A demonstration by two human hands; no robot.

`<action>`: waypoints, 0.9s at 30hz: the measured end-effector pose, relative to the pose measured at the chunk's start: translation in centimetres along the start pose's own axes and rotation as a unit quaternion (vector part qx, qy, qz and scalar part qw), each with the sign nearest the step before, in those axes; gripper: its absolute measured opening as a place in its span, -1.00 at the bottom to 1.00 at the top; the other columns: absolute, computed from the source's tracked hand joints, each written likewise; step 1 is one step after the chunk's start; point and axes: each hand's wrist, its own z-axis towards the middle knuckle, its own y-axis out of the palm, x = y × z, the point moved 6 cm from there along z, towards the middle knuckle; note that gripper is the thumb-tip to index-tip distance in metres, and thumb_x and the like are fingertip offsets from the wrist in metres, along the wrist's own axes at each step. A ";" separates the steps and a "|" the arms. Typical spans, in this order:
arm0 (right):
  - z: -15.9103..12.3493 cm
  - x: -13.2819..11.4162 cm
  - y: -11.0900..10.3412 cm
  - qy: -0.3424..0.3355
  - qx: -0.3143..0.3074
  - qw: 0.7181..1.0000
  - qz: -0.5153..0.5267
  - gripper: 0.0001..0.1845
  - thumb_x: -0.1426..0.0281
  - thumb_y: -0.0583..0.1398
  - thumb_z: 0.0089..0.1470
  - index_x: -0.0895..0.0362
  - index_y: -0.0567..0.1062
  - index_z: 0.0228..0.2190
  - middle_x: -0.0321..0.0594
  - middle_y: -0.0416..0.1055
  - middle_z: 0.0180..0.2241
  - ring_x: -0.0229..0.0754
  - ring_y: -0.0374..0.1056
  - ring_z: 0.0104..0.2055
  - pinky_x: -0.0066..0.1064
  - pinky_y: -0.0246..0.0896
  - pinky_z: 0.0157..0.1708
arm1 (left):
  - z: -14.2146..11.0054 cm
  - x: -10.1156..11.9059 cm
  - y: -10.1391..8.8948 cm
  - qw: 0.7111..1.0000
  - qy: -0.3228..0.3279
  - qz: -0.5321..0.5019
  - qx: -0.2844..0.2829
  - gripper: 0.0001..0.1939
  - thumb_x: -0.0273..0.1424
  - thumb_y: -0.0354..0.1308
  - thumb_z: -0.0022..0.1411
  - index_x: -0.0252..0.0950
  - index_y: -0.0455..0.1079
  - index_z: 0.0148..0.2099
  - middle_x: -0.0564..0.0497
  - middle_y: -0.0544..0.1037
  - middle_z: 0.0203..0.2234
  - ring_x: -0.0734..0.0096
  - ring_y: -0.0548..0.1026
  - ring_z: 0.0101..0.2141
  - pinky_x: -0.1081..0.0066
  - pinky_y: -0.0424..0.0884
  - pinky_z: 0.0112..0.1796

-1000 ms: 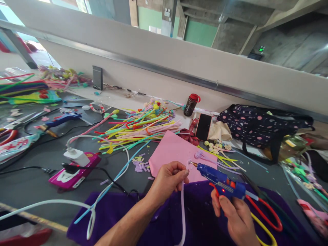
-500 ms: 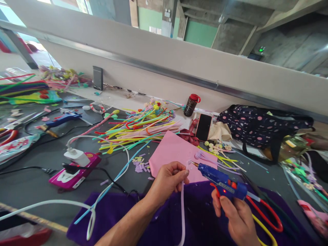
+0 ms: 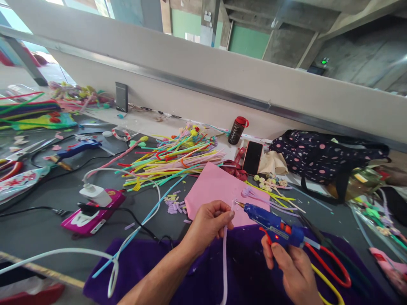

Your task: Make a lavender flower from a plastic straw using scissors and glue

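Between thumb and fingers, my left hand [image 3: 212,222] pinches a pale purple fuzzy stem [image 3: 225,262], which hangs down over a dark purple cloth [image 3: 140,271]. My right hand [image 3: 291,262] is wrapped round a blue hot glue gun [image 3: 273,222] with a red trigger and a lit red light. The gun's metal nozzle points left, close to the stem's upper end at my left fingertips; whether it touches is too small to tell. Beneath lies a pink sheet [image 3: 206,190], with several purple stems [image 3: 251,194] with curled heads at its right.
Left of the sheet are small cut purple pieces [image 3: 176,205] and a heap of coloured stems [image 3: 174,161]. A magenta power strip [image 3: 92,216] has cables running from it. Behind stand a bottle [image 3: 237,130] and a phone [image 3: 253,157]. Red-and-yellow-handled scissors [image 3: 337,269] lie by my right hand.
The hanging part of the purple stem has swung slightly left. The glue gun has shifted a little left, its nozzle nearer my left fingertips. My left hand has stayed in place.
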 end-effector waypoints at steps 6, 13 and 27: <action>0.4 -0.3 -0.2 -0.023 0.014 0.999 0.035 -0.64 0.22 -0.03 0.19 0.15 0.42 -0.44 -0.25 0.32 -0.58 -0.23 0.20 -0.56 -0.36 0.09 -0.48 | 0.0 0.0 0.1 1.000 0.001 0.000 -0.004 -0.73 -0.22 0.23 0.01 -0.33 0.33 -0.42 0.07 0.48 -0.68 0.66 0.22 -0.76 0.62 0.09 -0.71; -0.6 -0.5 -2.3 -0.114 0.058 0.980 -0.154 -0.64 0.27 0.11 0.09 0.09 0.40 -0.07 -0.08 0.45 -0.27 -0.02 0.36 -0.32 -0.25 0.25 -0.32 | 0.2 0.6 -1.5 0.991 -0.008 -0.129 0.016 -0.78 -0.28 0.20 0.07 -0.33 0.31 -0.42 0.12 0.45 -0.67 0.73 0.19 -0.78 0.66 0.04 -0.74; -1.9 4.1 3.7 -0.179 -0.088 0.846 -0.494 -0.47 0.41 0.11 0.07 0.20 0.22 0.09 0.06 0.34 -0.09 0.04 0.32 -0.09 -0.16 0.33 -0.17 | 0.2 1.8 -3.1 0.984 0.024 -0.170 0.048 -0.80 -0.33 0.23 0.06 -0.32 0.30 -0.44 0.15 0.43 -0.69 0.74 0.18 -0.77 0.68 0.00 -0.76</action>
